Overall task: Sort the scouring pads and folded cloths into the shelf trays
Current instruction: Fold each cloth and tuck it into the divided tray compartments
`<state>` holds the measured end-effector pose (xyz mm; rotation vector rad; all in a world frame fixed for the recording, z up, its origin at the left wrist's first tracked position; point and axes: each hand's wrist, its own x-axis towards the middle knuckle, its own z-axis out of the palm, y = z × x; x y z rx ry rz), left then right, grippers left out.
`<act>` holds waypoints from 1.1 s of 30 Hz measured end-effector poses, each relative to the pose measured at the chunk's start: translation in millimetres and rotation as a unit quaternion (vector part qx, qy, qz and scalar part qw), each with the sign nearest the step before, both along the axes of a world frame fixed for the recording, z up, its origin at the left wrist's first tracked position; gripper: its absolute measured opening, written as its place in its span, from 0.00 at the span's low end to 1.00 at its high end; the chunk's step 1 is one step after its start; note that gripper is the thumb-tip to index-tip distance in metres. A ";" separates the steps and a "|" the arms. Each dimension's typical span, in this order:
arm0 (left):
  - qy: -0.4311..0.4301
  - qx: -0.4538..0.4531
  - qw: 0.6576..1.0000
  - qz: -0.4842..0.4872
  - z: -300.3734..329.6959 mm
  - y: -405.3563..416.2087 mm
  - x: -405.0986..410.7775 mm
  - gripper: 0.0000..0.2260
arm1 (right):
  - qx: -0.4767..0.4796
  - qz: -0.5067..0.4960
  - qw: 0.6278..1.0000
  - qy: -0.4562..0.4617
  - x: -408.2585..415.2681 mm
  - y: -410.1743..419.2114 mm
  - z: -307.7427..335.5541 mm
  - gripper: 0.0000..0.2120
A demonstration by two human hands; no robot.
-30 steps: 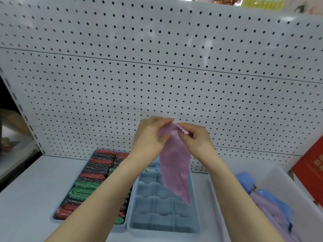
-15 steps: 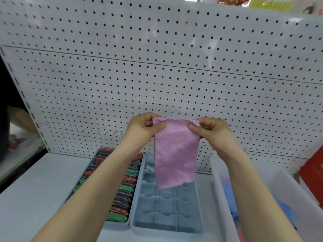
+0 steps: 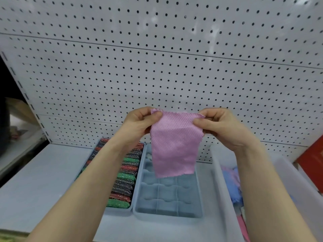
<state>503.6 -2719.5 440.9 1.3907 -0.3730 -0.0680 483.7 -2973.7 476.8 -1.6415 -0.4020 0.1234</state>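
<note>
A pink cloth (image 3: pixel 174 145) hangs flat in the air above the shelf, stretched between both hands. My left hand (image 3: pixel 139 124) pinches its top left corner and my right hand (image 3: pixel 220 126) pinches its top right corner. Below it stands a pale blue divided tray (image 3: pixel 167 213) with wavy partitions; a small pale item lies in its far compartment. To its left a second tray (image 3: pixel 120 209) is packed with red, green and dark glittery scouring pads (image 3: pixel 125 179). My forearms hide part of both trays.
A translucent bin (image 3: pixel 220 189) at the right holds loose blue and pink cloths (image 3: pixel 235 186). A white pegboard wall (image 3: pixel 157 67) backs the shelf. A red box (image 3: pixel 312 165) stands at the far right. The shelf surface (image 3: pixel 43 180) extends left.
The cloth hung narrow and bunched between my close-together hands; my hands have moved apart and spread it out flat.
</note>
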 end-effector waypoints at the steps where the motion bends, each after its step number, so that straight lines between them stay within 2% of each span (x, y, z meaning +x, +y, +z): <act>1: 0.008 0.017 1.000 0.019 -0.7 -0.5 1.6 0.06 | 0.008 -0.008 1.000 0.007 2.0 1.9 -0.5 0.04; 3: 0.026 0.053 0.994 0.096 -3.8 -5.9 6.3 0.02 | -0.048 -0.088 0.995 0.006 10.0 9.7 -3.5 0.04; 5: 0.030 0.075 0.984 0.160 -8.7 -14.6 8.4 0.04 | -0.128 -0.189 0.974 -0.002 16.9 18.9 -9.6 0.04; 8: -0.011 0.103 0.974 0.201 -12.0 -27.8 3.7 0.08 | -0.169 -0.281 0.943 -0.050 16.6 31.6 -17.1 0.05; 10: -0.063 0.130 0.965 0.218 -11.4 -36.2 -2.8 0.15 | -0.163 -0.288 0.939 -0.091 10.7 41.7 -18.4 0.05; 11: -0.080 0.137 0.962 0.223 -8.2 -41.1 -7.6 0.15 | -0.159 -0.282 0.941 -0.103 7.7 47.5 -18.1 0.06; 14: -0.095 0.125 0.967 0.201 4.9 -52.6 -20.1 0.08 | -0.128 -0.257 0.953 -0.100 -0.2 63.4 -13.8 0.06; 18: -0.084 0.097 0.979 0.157 12.4 -49.8 -24.2 0.08 | -0.065 -0.241 0.964 -0.093 -8.7 65.7 -7.3 0.08; 21: -0.078 0.121 0.971 0.190 10.5 -43.1 -21.6 0.10 | -0.066 -0.271 0.954 -0.110 -13.4 60.8 -6.8 0.08; 25: -0.098 0.188 0.942 0.261 5.2 -39.7 -17.1 0.12 | -0.082 -0.292 0.946 -0.117 -15.3 57.0 -6.9 0.07; 28: -0.104 0.214 0.932 0.274 3.2 -36.3 -14.2 0.14 | -0.094 -0.288 0.947 -0.110 -15.8 52.8 -4.7 0.07; 33: -0.059 0.119 0.963 0.235 3.3 -21.2 -9.1 0.06 | -0.122 -0.280 0.949 -0.074 -8.7 32.9 -4.2 0.07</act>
